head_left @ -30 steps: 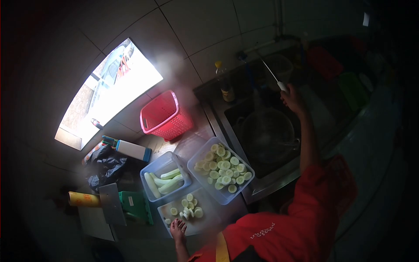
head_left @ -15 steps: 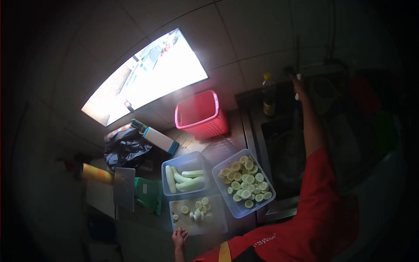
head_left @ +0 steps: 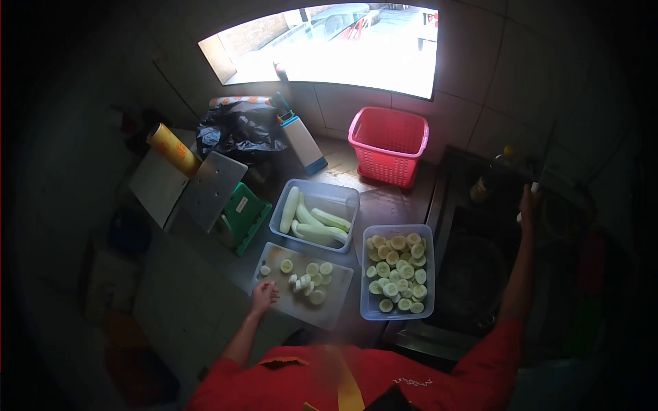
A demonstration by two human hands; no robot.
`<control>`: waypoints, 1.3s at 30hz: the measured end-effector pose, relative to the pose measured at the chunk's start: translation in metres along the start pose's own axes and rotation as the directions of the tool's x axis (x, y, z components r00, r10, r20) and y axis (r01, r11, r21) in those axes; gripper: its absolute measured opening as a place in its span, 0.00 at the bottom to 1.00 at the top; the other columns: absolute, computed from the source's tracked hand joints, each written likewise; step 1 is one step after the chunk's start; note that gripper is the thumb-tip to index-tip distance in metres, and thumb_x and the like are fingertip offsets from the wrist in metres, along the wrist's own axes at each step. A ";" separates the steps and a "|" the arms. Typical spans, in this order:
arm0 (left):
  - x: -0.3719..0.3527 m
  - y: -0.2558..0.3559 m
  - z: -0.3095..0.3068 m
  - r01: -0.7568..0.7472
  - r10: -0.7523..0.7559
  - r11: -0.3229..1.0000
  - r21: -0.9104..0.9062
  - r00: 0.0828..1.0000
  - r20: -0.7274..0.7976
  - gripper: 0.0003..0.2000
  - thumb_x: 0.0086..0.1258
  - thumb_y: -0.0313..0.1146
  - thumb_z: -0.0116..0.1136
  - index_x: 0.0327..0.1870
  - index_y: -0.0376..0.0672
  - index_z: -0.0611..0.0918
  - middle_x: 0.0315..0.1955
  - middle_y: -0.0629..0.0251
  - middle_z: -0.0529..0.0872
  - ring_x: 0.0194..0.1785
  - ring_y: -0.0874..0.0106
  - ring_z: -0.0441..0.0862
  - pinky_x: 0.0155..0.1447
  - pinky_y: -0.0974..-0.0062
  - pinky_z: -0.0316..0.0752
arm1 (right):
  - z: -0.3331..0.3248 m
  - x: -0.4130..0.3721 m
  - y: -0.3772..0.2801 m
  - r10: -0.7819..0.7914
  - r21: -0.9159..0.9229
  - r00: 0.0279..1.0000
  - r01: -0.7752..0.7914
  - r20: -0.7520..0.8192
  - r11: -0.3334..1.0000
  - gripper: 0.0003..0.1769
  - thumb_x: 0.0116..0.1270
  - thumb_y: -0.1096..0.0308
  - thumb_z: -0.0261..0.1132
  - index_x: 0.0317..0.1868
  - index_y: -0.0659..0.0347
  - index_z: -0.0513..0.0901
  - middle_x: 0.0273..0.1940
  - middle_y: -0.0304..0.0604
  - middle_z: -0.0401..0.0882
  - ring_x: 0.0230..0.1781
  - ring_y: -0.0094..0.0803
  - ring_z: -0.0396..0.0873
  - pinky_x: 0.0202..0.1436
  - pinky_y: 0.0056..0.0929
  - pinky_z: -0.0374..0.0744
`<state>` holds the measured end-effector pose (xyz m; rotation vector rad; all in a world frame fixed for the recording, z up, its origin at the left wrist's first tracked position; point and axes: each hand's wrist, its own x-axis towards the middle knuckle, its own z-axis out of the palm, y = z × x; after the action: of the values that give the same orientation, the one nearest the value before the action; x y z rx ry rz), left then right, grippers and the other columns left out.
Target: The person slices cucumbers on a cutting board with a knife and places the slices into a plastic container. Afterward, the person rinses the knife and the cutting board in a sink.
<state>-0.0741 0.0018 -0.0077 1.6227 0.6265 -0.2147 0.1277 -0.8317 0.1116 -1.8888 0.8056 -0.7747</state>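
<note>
My left hand (head_left: 264, 296) is at the lower left edge of the white cutting board (head_left: 329, 318), empty, its fingers loosely bent and slightly apart. Round pale green slices (head_left: 313, 269) lie on the board, some in a leaning row. Out at the right, over the dark sink area, my right hand (head_left: 528, 204) is closed around the white handle of a knife (head_left: 535, 187), its thin blade pointing up and dim. Behind the board, a clear container (head_left: 279, 212) holds several peeled long vegetables. Another clear container (head_left: 367, 301), right of the board, holds many slices.
A pink basket (head_left: 389, 154) stands by the wall. At the back left are a knife block (head_left: 301, 144), a black plastic bag (head_left: 240, 130), a green scale (head_left: 243, 212) and a yellow roll (head_left: 173, 151). A bottle (head_left: 483, 185) stands beyond the sink.
The view has turned and shifted, so the counter appears more upright. My right hand still grips the knife at the right, and my left hand now appears closer beside the slices on the board.
</note>
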 end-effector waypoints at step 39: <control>0.124 0.030 -0.187 -0.035 0.108 0.947 -0.318 0.971 0.214 0.12 0.81 0.38 0.54 0.55 0.42 0.81 0.40 0.69 0.85 0.43 0.79 0.83 0.47 0.78 0.78 | 0.532 -0.320 -0.492 -0.707 -0.293 0.421 0.906 0.568 0.305 0.15 0.65 0.61 0.68 0.44 0.65 0.84 0.36 0.59 0.84 0.41 0.56 0.82 0.48 0.47 0.80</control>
<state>0.0033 0.2146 -0.0117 1.2889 0.3997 -0.2325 0.4589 -0.1348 0.2913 -2.9592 -0.3624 -0.7871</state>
